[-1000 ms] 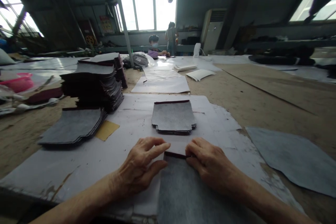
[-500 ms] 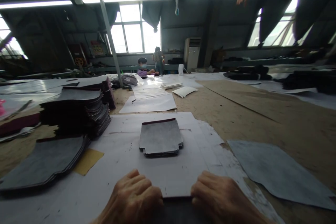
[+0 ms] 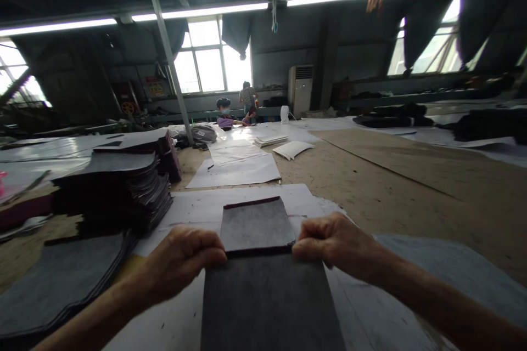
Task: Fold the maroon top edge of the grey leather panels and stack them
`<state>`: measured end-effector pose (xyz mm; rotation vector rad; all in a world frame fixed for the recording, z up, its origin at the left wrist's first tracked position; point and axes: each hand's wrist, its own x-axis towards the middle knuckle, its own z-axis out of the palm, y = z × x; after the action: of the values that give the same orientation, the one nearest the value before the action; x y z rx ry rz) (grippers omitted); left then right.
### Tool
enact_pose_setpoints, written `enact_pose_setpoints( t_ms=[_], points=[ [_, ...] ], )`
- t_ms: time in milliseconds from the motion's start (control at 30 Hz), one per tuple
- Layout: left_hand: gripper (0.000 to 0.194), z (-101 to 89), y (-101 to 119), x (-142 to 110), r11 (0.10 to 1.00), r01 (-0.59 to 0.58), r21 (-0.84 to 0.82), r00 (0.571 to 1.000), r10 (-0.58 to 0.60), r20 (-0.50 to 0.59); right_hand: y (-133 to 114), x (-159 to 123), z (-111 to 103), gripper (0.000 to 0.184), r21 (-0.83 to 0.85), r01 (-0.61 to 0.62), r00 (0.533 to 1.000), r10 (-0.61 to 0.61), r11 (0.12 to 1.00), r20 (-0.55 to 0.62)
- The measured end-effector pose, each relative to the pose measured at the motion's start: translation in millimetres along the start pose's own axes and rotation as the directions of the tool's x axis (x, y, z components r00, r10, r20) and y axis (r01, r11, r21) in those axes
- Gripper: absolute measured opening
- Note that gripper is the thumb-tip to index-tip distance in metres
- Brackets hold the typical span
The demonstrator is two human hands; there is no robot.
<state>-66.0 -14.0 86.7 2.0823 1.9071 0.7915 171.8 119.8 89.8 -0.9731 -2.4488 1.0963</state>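
Note:
A dark grey fabric panel [image 3: 269, 301] with a dark top edge is stretched between my two hands. My left hand [image 3: 191, 252] pinches its upper left corner, thumb on top. At the upper right corner, my right hand [image 3: 319, 238] grips it the same way. Just beyond its far edge, and partly covered by it, a small pile of lighter grey panels [image 3: 257, 225] lies on white paper [image 3: 181, 312]. The near end of the held panel runs out of view at the bottom.
To the left rises a tall stack of dark panels [image 3: 119, 186], with a lower pile of grey panels [image 3: 61, 279] nearer me. A grey sheet [image 3: 457, 269] lies at the right. White sheets [image 3: 239, 170] and a metal pole [image 3: 167, 55] stand farther off. A person [image 3: 226, 115] sits across the table.
Both hands have moved forward and up from the near edge, carrying the dark grey panel to the small pile. More of the panel now shows, and it covers the pile's near edge.

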Motion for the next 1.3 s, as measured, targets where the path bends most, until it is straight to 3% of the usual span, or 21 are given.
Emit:
enact_pose_setpoints(
  t_ms=[133,267,467,600,733,800,900,967,1033,1100,1167,1300],
  points=[
    [0.025,-8.7,-28.0,49.6,0.993,0.071,0.090,0.994,-0.063,-0.091,-2.5,51.7,-1.6,0.022,-0.167,0.055,0.985,-0.081,0.984,-0.150],
    [0.020,10.9,-52.6,76.7,0.985,0.105,0.135,0.973,-0.074,-0.217,5.7,86.2,11.5,0.016,-0.375,0.034,0.947,-0.150,0.926,-0.285],
    [0.019,43.2,-71.5,79.5,0.985,0.146,0.087,0.928,-0.106,-0.358,23.1,101.3,27.8,0.020,-0.539,-0.022,0.911,-0.205,0.842,-0.358],
    [0.031,46.7,-88.9,82.3,0.982,0.186,0.013,0.901,-0.165,-0.402,29.4,106.4,30.9,0.020,-0.575,-0.053,0.905,-0.204,0.816,-0.373],
    [0.041,46.5,-87.8,82.2,0.970,0.224,0.098,0.869,-0.153,-0.470,34.2,113.7,33.5,0.020,-0.575,-0.040,0.906,-0.213,0.817,-0.366],
    [0.040,52.0,-74.9,82.1,0.972,0.151,0.181,0.900,-0.059,-0.431,34.5,117.2,35.3,0.020,-0.562,-0.054,0.908,-0.195,0.825,-0.372],
    [0.049,67.2,-54.7,81.5,0.970,-0.071,0.232,0.964,0.126,-0.234,31.1,117.3,35.9,0.021,-0.541,-0.093,0.913,-0.146,0.836,-0.382],
    [0.053,77.7,-52.0,80.6,0.953,-0.175,0.246,0.975,0.203,-0.094,30.0,112.9,32.6,0.021,-0.531,-0.109,0.921,-0.116,0.840,-0.372],
    [0.053,86.1,-60.2,81.8,0.901,-0.218,0.376,0.973,0.228,0.019,33.8,102.4,25.6,0.019,-0.527,-0.113,0.929,-0.098,0.842,-0.357],
    [0.050,91.7,-71.1,84.7,0.831,-0.291,0.474,0.953,0.297,0.064,41.7,80.1,16.5,0.018,-0.522,-0.104,0.934,-0.097,0.847,-0.343],
    [0.046,92.8,-75.3,85.3,0.772,-0.336,0.539,0.931,0.361,0.063,50.8,43.6,7.4,0.016,-0.512,-0.094,0.937,-0.098,0.854,-0.336],
    [0.047,84.0,-59.5,78.4,0.758,-0.243,0.606,0.928,0.364,-0.083,72.5,-50.6,-11.2,0.007,-0.500,-0.157,0.923,-0.053,0.851,-0.381]
  ],
)
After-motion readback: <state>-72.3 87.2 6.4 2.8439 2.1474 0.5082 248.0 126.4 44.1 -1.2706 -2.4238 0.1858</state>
